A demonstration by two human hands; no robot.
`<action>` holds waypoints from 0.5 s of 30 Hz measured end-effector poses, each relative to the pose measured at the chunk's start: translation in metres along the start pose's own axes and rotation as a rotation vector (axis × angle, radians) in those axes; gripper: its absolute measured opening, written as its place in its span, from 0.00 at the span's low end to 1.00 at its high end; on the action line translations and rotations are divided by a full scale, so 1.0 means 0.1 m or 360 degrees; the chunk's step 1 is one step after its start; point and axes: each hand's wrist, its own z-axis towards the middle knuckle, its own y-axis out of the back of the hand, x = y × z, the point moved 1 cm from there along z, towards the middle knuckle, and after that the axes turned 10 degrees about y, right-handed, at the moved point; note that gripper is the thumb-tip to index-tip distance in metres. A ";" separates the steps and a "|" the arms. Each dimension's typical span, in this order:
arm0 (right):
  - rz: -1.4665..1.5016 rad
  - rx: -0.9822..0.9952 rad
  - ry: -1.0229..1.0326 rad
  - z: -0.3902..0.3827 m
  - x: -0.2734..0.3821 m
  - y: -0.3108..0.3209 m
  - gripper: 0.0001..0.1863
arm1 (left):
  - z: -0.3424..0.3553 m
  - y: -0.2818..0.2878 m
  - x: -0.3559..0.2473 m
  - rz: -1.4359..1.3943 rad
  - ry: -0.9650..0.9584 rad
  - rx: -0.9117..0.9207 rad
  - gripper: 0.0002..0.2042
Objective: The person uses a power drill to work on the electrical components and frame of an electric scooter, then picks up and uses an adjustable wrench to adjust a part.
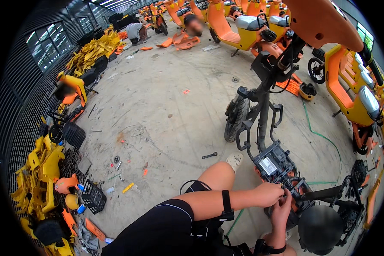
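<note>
A stripped scooter frame (pixel 262 119) stands in front of me, its front wheel (pixel 234 123) on the concrete. On its lower section sit a black plastic housing with a pale label (pixel 269 164) and another open black compartment (pixel 305 192). My left hand (pixel 271 194) reaches across to this compartment, fingers curled closed around something small and hidden. Just below it, my right hand (pixel 281 213) is raised with fingers pinched at the same spot; what they hold is too small to make out. A round black part (pixel 321 230) is beside my right arm.
Yellow panels (pixel 42 162) and a black crate (pixel 93 196) line the left wall. A loose metal part (pixel 209 155) lies near my foot. Orange-yellow scooters (pixel 343 85) line the right and back, a helmet (pixel 307 89) among them. A person (pixel 135 32) crouches in the distance.
</note>
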 end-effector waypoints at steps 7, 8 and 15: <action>0.0084 -0.0037 0.0396 0.08 -0.01 -0.10 0.22 | -0.02 0.15 0.07 -0.0100 -0.0120 -0.0308 0.07; -0.0034 -0.0015 0.0435 0.09 -0.05 -0.09 0.20 | -0.04 0.16 0.08 -0.0102 -0.0080 -0.0351 0.07; -0.0448 0.0135 0.0334 0.16 0.18 -0.20 0.09 | -0.16 0.21 0.21 -0.0076 0.0258 -0.0403 0.12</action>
